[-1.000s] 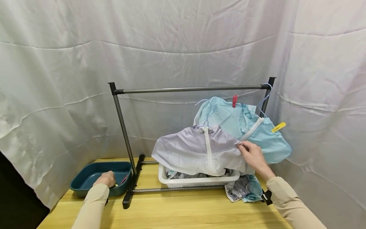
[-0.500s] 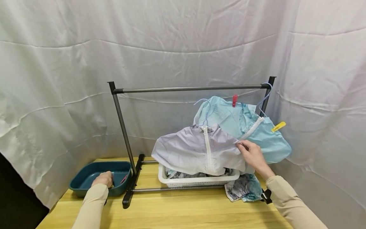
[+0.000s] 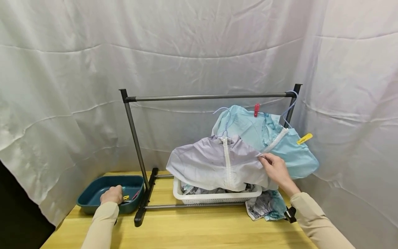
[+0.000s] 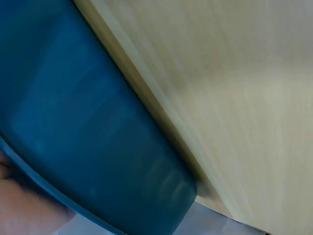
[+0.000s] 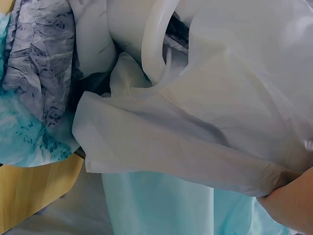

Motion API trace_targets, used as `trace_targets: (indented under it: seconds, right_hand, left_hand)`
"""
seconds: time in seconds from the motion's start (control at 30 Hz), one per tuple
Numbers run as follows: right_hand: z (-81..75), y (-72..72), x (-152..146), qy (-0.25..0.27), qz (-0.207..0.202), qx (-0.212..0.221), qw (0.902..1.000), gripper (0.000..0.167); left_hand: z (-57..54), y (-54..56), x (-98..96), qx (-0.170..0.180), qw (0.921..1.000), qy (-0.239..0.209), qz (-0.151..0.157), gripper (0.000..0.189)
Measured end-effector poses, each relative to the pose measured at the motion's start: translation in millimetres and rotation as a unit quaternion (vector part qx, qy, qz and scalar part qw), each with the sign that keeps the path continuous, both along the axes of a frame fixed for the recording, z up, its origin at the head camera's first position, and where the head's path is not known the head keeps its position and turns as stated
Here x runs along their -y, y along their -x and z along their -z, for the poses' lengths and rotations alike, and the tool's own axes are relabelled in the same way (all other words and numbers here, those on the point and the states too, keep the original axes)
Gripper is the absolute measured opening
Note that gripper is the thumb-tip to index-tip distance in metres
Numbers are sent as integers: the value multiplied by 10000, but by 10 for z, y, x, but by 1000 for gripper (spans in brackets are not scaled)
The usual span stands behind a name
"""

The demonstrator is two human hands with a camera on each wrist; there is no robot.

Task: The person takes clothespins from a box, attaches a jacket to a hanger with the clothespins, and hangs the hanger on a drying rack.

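Note:
In the head view my right hand [image 3: 275, 169] pinches the shoulder of a lilac-to-white zip jacket [image 3: 211, 162], which has a light-blue hanger [image 3: 226, 121] at its collar. The right wrist view shows the jacket's sleeve [image 5: 161, 137] drooping from that hand. My left hand [image 3: 112, 195] reaches into a dark teal tub [image 3: 90, 204] at the left; its fingers are hidden inside. Beside it in the tub lies a yellow clothespin [image 3: 125, 198]. Behind the jacket a light-blue jacket [image 3: 245, 122] hangs with a red clothespin [image 3: 256, 110] and a yellow clip [image 3: 304, 139] on it.
A metal clothes rack [image 3: 205, 97] stands on the wooden table [image 3: 199, 228]. Beneath the jacket sits a white basket [image 3: 217, 197] with patterned clothes, and a grey-and-teal cloth [image 3: 267, 205] spills out at its right. Pale curtains [image 3: 186, 34] enclose the back and right.
My left hand has shifted slightly within the tub, and the yellow clothespin beside it shows more. The right hand keeps its pinch on the jacket's shoulder.

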State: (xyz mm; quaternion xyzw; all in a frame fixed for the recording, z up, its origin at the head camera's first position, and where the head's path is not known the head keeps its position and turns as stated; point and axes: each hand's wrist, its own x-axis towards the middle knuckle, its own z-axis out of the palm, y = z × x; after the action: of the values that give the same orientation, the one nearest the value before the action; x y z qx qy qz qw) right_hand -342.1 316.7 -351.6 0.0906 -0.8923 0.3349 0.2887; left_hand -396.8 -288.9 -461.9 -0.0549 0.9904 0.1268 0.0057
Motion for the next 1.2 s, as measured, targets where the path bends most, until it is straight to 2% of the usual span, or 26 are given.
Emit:
trace_targets:
  seconds: [0.2, 0.33, 0.57, 0.77, 1.0, 1.2]
  right_hand:
    - [19, 13, -8, 3, 21, -31, 10000, 26]
    - [33, 14, -8, -6, 38, -44, 10000, 27]
    - [29, 4, -2, 2, 58, -14, 10000, 28]
    - [27, 8, 9, 10, 38, -41, 10000, 26]
    - [67, 19, 44, -128, -59, -144, 9998, 24]
    - [71, 35, 87, -176, -104, -286, 9994, 23]
  left_hand:
    - [-21, -10, 33, -274, 9996, -113, 9, 9]
    - [-41, -31, 72, -680, 9970, -352, 119, 12]
    - [-143, -59, 121, -1586, 9851, -591, 289, 11]
    - [-192, -102, 69, -2001, 9749, -910, 341, 22]
    - [-189, -104, -4, -2681, 9585, -684, 696, 18]
    - [-151, -117, -43, -2789, 9563, -591, 645, 12]
